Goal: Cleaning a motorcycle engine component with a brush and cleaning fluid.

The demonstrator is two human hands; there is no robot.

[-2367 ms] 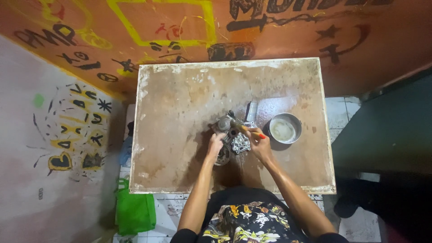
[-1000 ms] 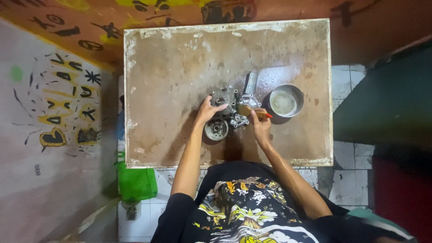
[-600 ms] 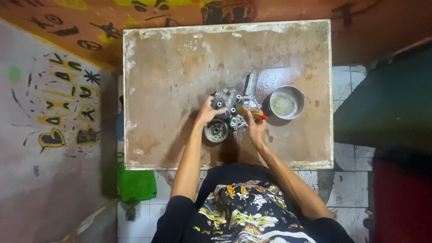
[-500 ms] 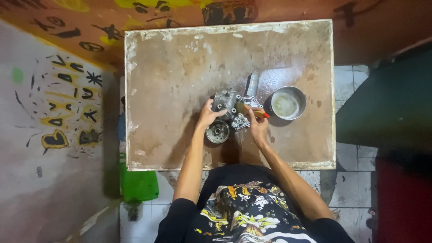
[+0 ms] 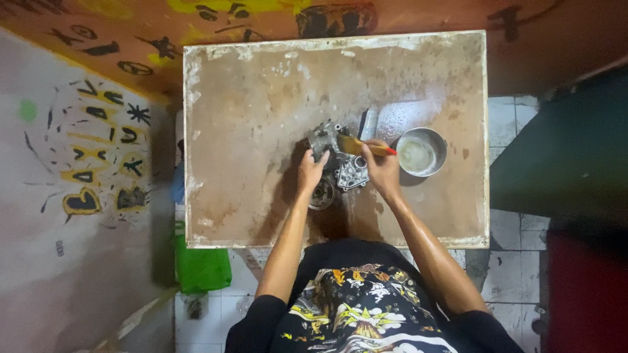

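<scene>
A grey metal engine part [image 5: 335, 160] lies in the middle of a worn brown table [image 5: 248, 117]. My left hand [image 5: 310, 171] rests on its left side and steadies it. My right hand [image 5: 383, 168] holds a paintbrush [image 5: 358, 146] with an orange-red handle, its bristles on top of the part. A round metal piece [image 5: 322, 193] sits just below my left hand, touching the part.
A small metal bowl [image 5: 421, 151] with pale liquid stands right of my right hand. A flat grey tool [image 5: 368, 123] lies behind the part. A green object [image 5: 201, 268] sits on the tiled floor at the table's left front corner. Painted walls lie left and behind.
The view has tilted slightly. My right hand has shifted the brush over the top of the part; my left hand stays on the part.
</scene>
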